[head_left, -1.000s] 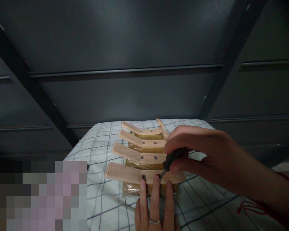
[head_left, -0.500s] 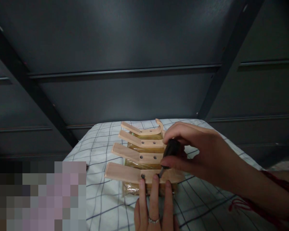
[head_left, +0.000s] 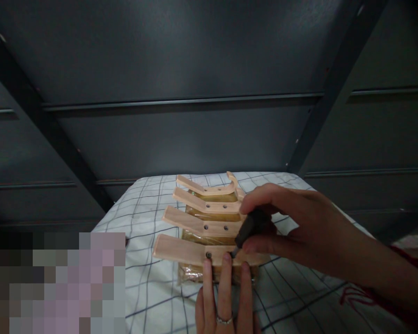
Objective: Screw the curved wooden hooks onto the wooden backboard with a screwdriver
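Observation:
A wooden rack [head_left: 202, 218] with several curved slats screwed onto a plastic-wrapped base lies on a white checked sheet [head_left: 149, 287]. My right hand [head_left: 299, 227] is closed round a short black-handled screwdriver [head_left: 248, 226], whose tip rests on the right screw of the nearest slat [head_left: 184, 250]. My left hand [head_left: 225, 297], with a ring on one finger, lies flat with fingers stretched out. Its fingertips press on the near edge of that slat, just below the screws.
Dark grey metal panels and diagonal struts [head_left: 45, 134] rise behind and around the sheet-covered surface. A blurred-out patch [head_left: 55, 283] fills the lower left. A red cord [head_left: 358, 297] hangs by my right wrist.
My right hand has twisted the screwdriver handle back and forth on the same screw. The left hand and the rack have stayed in place.

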The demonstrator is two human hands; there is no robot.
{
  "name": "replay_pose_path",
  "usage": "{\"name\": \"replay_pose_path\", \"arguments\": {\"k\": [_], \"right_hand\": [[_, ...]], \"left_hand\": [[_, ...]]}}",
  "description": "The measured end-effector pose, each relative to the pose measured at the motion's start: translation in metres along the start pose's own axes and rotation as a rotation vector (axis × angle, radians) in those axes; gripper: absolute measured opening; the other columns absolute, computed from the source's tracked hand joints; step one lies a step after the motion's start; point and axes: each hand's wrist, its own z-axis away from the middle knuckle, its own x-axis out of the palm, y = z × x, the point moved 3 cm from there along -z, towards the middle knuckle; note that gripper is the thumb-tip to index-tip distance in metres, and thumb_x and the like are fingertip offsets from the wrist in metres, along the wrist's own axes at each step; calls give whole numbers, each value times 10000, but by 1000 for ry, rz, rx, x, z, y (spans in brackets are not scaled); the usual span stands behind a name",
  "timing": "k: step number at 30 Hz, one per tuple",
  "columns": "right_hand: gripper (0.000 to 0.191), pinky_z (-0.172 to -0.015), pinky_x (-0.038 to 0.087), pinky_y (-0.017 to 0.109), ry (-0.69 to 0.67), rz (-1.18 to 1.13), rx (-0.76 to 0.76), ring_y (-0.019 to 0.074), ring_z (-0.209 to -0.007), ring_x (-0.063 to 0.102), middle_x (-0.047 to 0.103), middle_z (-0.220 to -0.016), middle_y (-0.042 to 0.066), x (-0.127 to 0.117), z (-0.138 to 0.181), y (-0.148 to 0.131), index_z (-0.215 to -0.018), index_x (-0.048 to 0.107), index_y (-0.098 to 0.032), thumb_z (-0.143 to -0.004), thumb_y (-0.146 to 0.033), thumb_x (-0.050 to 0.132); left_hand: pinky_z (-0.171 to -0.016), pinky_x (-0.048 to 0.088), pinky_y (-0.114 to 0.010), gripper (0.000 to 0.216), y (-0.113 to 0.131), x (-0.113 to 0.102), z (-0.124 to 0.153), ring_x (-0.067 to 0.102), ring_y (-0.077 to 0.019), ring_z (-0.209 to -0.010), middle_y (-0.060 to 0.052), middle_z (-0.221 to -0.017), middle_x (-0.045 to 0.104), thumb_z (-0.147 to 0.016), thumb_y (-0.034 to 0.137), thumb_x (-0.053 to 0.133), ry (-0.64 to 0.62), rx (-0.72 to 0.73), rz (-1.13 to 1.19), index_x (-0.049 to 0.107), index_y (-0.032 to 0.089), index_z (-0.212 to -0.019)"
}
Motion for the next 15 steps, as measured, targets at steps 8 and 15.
{"name": "replay_pose_path", "arguments": {"k": [8,15], "right_hand": [[204,-447,465,194,163,6,83,109,-492,595,649,-622,-39,-3,-3,5,-857,587,-190,-734,-287,718],[186,-478,498,185,472,49,59,109,-551,624,659,-760,2,-27,4,5,-986,560,-204,-826,-284,612]], "left_hand": [[-744,457,-331,646,-1,1,0,223,-302,-1390,-73,-1239,569,-771,244,475,23,-16,23,344,242,-1404],[-763,439,-313,564,-5,3,-2,328,-269,-1338,-23,-1145,643,-680,188,528,104,-4,13,557,274,-1237]]}}
